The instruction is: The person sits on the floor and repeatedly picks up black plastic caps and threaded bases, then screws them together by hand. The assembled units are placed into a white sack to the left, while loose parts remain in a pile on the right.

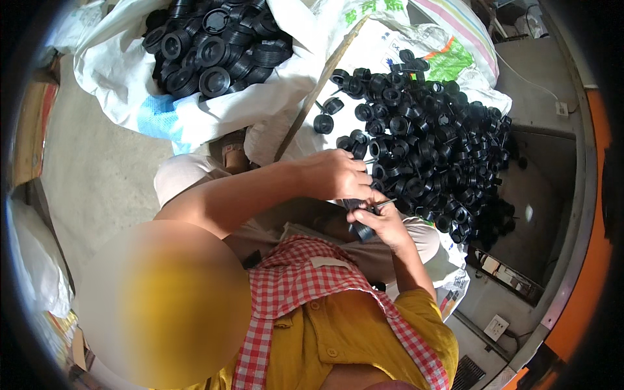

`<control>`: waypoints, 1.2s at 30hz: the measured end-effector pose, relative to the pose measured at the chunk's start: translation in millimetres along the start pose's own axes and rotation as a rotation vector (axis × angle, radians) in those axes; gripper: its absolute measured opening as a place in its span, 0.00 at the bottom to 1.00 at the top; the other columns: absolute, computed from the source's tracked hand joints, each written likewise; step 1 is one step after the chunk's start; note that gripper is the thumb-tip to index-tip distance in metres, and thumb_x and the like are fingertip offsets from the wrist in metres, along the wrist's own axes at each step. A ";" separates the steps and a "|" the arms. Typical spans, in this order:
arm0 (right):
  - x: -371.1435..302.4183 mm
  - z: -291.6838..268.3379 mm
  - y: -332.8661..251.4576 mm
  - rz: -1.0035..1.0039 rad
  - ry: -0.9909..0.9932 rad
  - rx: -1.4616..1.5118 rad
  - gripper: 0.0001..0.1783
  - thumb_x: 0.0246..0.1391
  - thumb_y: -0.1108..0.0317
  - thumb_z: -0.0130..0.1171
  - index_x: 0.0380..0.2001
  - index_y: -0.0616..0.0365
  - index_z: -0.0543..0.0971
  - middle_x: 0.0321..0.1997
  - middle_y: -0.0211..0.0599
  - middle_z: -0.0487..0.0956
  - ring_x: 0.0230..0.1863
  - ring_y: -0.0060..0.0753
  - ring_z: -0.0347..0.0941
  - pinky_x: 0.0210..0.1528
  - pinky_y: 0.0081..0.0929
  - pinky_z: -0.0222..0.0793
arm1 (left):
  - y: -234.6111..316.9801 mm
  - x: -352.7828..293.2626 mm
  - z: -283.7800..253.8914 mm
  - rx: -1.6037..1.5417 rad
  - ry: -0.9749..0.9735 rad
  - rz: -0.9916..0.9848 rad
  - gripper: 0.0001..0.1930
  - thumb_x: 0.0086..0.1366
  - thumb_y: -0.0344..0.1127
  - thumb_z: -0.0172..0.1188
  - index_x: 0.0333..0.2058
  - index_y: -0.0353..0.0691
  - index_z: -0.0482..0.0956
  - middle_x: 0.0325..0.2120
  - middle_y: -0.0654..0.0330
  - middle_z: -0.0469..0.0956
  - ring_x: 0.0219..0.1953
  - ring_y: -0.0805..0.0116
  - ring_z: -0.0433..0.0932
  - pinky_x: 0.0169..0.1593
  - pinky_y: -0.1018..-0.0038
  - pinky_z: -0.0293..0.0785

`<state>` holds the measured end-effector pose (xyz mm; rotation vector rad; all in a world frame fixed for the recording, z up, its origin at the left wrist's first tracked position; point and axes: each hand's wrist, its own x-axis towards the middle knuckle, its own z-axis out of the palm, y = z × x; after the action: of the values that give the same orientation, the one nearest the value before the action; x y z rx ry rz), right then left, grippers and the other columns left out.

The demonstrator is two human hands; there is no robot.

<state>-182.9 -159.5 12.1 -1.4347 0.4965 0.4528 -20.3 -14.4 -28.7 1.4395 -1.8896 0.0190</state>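
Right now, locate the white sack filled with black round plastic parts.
In the head view, the white sack is at upper left, left of the spread heap of black plastic caps.

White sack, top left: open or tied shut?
Open. The white sack has its mouth spread wide, and black round parts show heaped in it, uncovered.

Green lettering (373,8) and small blue print (394,49) stand on white sacking (365,51) near the top, too small and blurred to read.
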 end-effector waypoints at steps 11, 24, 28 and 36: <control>-56.2 -39.7 51.7 -0.034 -0.467 0.517 0.16 0.47 0.59 0.66 0.32 0.52 0.71 0.23 0.36 0.74 0.21 0.30 0.70 0.27 0.27 0.66 | -10.7 5.1 -89.2 -0.110 0.599 -0.248 0.12 0.58 0.33 0.58 0.41 0.40 0.74 0.40 0.52 0.77 0.43 0.63 0.79 0.43 0.72 0.77; 114.5 17.6 3.8 -0.859 0.749 0.149 0.08 0.56 0.80 0.53 0.26 0.60 0.67 0.28 0.40 0.76 0.31 0.23 0.72 0.38 0.21 0.70 | 12.1 7.5 -15.1 -1.024 0.340 -1.085 0.21 0.48 0.30 0.62 0.44 0.33 0.74 0.41 0.54 0.74 0.45 0.64 0.74 0.48 0.68 0.71; 169.2 -26.2 30.1 -0.570 1.042 -0.088 0.09 0.52 0.80 0.55 0.38 0.63 0.74 0.31 0.38 0.80 0.31 0.27 0.76 0.35 0.24 0.72 | 17.7 19.6 -63.8 0.384 0.296 -0.447 0.12 0.52 0.27 0.55 0.38 0.38 0.77 0.30 0.54 0.68 0.33 0.57 0.70 0.38 0.63 0.65; 260.1 -28.7 34.7 -0.487 0.548 -1.082 0.20 0.44 0.79 0.52 0.43 0.52 0.78 0.44 0.43 0.78 0.46 0.45 0.74 0.47 0.35 0.69 | -24.6 -1.7 -143.5 1.122 0.373 -1.173 0.23 0.48 0.32 0.59 0.47 0.40 0.76 0.60 0.42 0.58 0.61 0.33 0.53 0.60 0.40 0.47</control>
<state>8.5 -185.6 -167.9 -2.6733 0.2968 -0.1369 78.4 39.8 63.7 2.8054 -0.4092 0.8020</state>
